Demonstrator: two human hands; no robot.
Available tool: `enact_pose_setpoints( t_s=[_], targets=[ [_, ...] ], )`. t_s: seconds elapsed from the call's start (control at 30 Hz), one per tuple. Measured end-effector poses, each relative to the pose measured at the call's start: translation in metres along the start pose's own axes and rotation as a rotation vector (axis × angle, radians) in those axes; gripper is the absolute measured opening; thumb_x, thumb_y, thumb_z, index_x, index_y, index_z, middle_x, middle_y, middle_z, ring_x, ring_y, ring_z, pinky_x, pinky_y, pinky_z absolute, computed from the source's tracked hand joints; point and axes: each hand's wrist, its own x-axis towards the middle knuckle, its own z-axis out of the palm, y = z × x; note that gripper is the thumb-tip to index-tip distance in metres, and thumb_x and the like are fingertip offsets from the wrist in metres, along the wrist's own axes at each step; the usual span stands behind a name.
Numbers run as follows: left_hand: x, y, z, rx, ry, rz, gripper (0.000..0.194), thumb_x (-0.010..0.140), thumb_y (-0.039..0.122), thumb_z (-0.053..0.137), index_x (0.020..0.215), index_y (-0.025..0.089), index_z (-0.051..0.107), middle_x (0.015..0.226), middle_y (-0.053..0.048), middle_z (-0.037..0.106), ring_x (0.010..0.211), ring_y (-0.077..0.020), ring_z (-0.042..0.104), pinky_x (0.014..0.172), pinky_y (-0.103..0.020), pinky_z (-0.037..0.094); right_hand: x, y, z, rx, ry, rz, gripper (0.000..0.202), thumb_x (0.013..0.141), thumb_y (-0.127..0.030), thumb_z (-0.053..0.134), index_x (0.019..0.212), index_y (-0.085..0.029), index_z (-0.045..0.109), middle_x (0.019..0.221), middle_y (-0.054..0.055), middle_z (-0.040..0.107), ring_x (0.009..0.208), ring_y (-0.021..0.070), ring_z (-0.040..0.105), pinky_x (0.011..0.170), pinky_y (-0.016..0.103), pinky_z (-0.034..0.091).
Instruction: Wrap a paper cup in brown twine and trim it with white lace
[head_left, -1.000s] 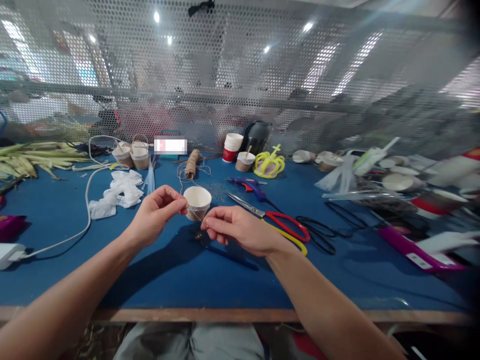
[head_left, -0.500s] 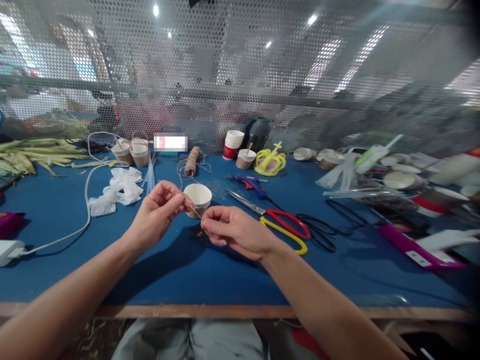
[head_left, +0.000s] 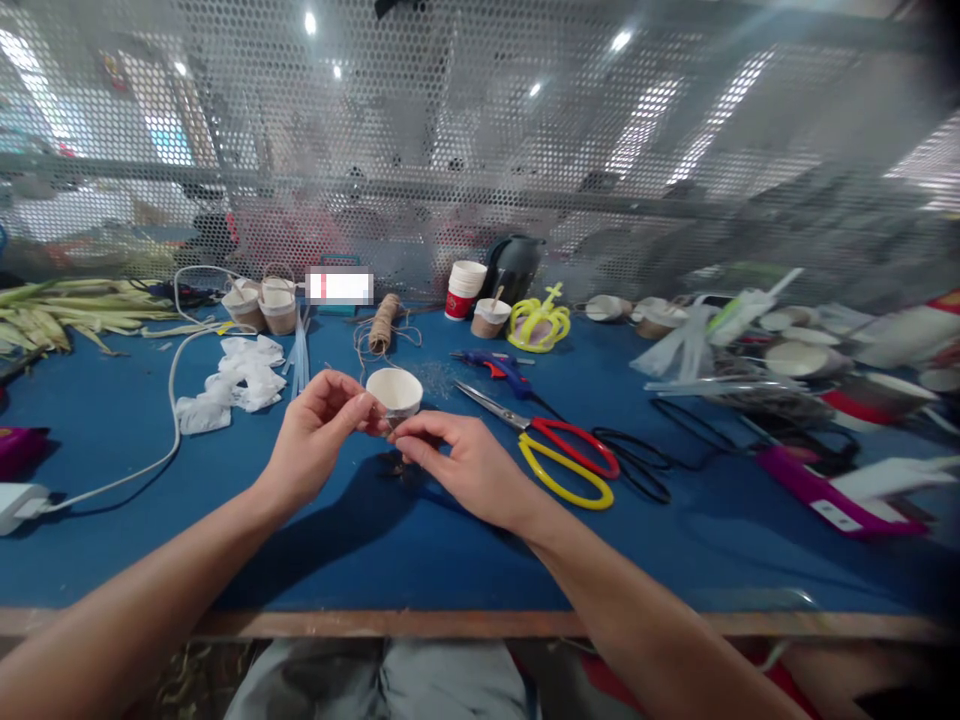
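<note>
My left hand [head_left: 324, 430] is closed in a pinch, thumb against fingertips, just in front of a small paper cup [head_left: 395, 388]. Close beside it, my right hand [head_left: 457, 455] pinches too. Between the fingertips runs a short thin strand [head_left: 387, 422], too fine to tell its material. The cup stands upright on the blue table, white inside, with a wrapped lower part partly hidden by my fingers. Dark bits [head_left: 397, 466] lie under the hands. To the right are large scissors [head_left: 540, 435] with one red and one yellow handle.
Behind the cup lie a roll of twine [head_left: 384, 323] and a blue glue gun [head_left: 499, 370]. White crumpled ribbon [head_left: 236, 385] and a white cable [head_left: 174, 400] are on the left. A yellow crown-shaped piece [head_left: 540, 325], stacked cups [head_left: 463, 290] and a purple power strip [head_left: 840, 495] are farther round.
My hands have come closer together, and less of the strand shows between them. The left hand has moved slightly down. The cup has stayed put.
</note>
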Motion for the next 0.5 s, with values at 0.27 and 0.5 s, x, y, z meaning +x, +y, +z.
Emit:
enact_pose_setpoints(
  t_s=[0.27,0.5],
  targets=[
    [-0.0011,-0.0003,0.001,0.014,-0.046,-0.035,0.009,0.072,0.018,0.066,0.075,0.016,0.059,0.063,0.002,0.065,0.059,-0.0097,0.061,0.061,-0.022,0.049,-0.0012,0.0007,0.0026,0.291,-0.126,0.171,0.013,0.079,-0.029,0.055,0.076,-0.017,0.059,0.06,-0.002,0.056,0.053,0.0095,0.049,0.054,0.024,0.041],
    [-0.0005,0.0038,0.0033,0.124,0.007,-0.007,0.008,0.071,0.016,0.066,0.073,0.015,0.059,0.059,0.003,0.064,0.056,-0.0098,0.061,0.057,-0.021,0.049,0.0005,0.002,0.0044,0.343,-0.173,0.222,0.017,0.08,-0.031,0.055,0.075,-0.015,0.059,0.061,-0.002,0.056,0.052,0.0077,0.047,0.054,0.023,0.04]
  ],
)
